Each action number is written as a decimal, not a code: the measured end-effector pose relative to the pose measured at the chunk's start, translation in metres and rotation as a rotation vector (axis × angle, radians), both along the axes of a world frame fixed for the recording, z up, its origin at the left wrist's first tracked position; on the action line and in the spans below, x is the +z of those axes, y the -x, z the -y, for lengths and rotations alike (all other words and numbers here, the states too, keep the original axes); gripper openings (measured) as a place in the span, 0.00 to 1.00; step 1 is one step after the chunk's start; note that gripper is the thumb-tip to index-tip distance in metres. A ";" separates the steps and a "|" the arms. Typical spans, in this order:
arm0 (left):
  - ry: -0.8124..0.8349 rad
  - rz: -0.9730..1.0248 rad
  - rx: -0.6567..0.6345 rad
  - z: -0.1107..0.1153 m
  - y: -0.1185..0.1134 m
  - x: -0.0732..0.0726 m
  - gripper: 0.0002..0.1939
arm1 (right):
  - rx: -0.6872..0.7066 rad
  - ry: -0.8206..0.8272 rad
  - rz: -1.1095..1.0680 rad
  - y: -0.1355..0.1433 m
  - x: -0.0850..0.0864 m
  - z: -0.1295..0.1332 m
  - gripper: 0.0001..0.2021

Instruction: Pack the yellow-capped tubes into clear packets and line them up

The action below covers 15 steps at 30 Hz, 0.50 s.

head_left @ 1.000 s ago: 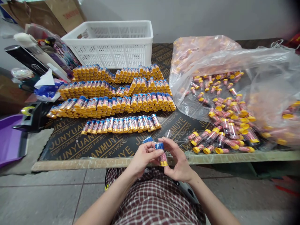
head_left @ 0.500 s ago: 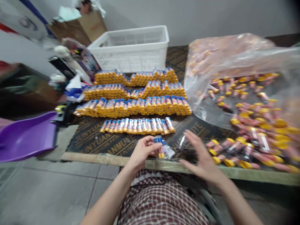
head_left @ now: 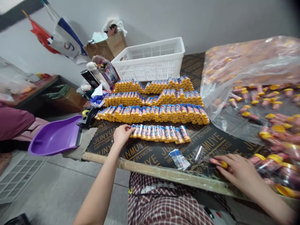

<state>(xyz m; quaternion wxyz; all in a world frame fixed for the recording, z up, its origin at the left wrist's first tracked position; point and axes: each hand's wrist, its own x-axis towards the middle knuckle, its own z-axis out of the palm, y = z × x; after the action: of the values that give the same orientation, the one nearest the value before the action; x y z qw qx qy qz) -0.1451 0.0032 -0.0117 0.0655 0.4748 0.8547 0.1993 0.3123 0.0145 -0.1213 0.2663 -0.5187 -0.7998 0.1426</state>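
My left hand [head_left: 122, 135] is closed at the left end of the front row of labelled tubes [head_left: 161, 133], its fingertips pinching a blue-and-yellow tube [head_left: 134, 130]. To the right, above the table edge, my right hand [head_left: 234, 167] pinches a small pink tube with a yellow cap [head_left: 219, 162]. Between the hands lie a small fanned stack of printed labels [head_left: 179, 159] and a clear plastic piece [head_left: 198, 153]. Beyond my right hand spreads a heap of yellow-capped pink tubes [head_left: 277, 159].
Stacked rows of labelled tubes [head_left: 150, 114] stand behind the front row, before a white plastic basket [head_left: 150, 65]. A clear plastic bag [head_left: 217, 109] of pink tubes lies at the right. At the left are a tape dispenser [head_left: 87, 118], a purple dustpan [head_left: 56, 137] and a seated person's sleeve [head_left: 14, 122].
My left hand has moved left from the labels to the front row, with a tube. My right hand has moved right and now holds a pink tube. The view has shifted left.
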 end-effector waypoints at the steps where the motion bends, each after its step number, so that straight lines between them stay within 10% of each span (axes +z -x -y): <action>1: -0.029 -0.037 0.025 0.002 -0.005 0.002 0.17 | 0.070 0.020 0.060 0.005 0.005 0.003 0.12; 6: -0.294 0.065 -0.099 0.017 -0.062 0.003 0.17 | 0.100 0.129 0.046 0.015 0.027 0.012 0.12; 10: -0.048 0.293 -0.478 0.030 -0.131 -0.026 0.08 | 0.004 0.133 -0.122 0.024 0.041 0.019 0.13; 15: 0.137 0.254 -0.497 0.028 -0.169 -0.054 0.05 | -0.038 0.195 -0.310 0.033 0.051 0.029 0.12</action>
<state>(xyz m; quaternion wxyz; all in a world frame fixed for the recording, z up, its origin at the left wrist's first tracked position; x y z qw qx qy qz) 0.0241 -0.0250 -0.0658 0.2508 0.6355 0.7085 0.1770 0.2797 -0.0143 -0.0703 0.3374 -0.5288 -0.7218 0.2925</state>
